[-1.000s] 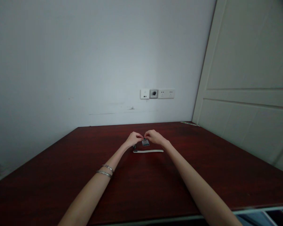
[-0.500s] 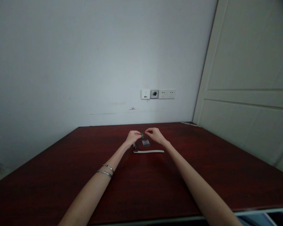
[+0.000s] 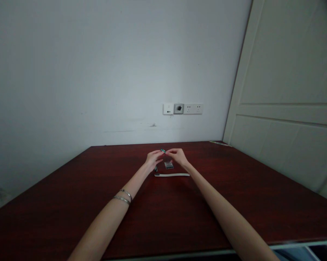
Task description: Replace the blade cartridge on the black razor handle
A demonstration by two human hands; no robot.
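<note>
Between the two hands is a small green flat piece (image 3: 163, 150), too small to tell its kind. My right hand (image 3: 179, 156) pinches its right end between thumb and fingertips. My left hand (image 3: 153, 158) has its fingers at the piece's left side, while its thumb is stretched out below, apart from them. Under the hands lies a small clear flat case (image 3: 168, 165) with dark markings. Closer to me a white strap (image 3: 174, 175) with a grey left end lies flat. A small dark and green item (image 3: 156, 169) shows partly beside my left wrist.
The hands are over a dark red wooden table (image 3: 163, 217). Behind it a white wall carries a row of sockets (image 3: 183, 108). A pale panelled door (image 3: 285, 90) stands at the right. A thin pale strip (image 3: 220, 143) lies at the far right corner.
The green piece has gone from hanging upright in my left fingers to lying slantwise and higher. My right hand has moved left onto it, and my left thumb has come away.
</note>
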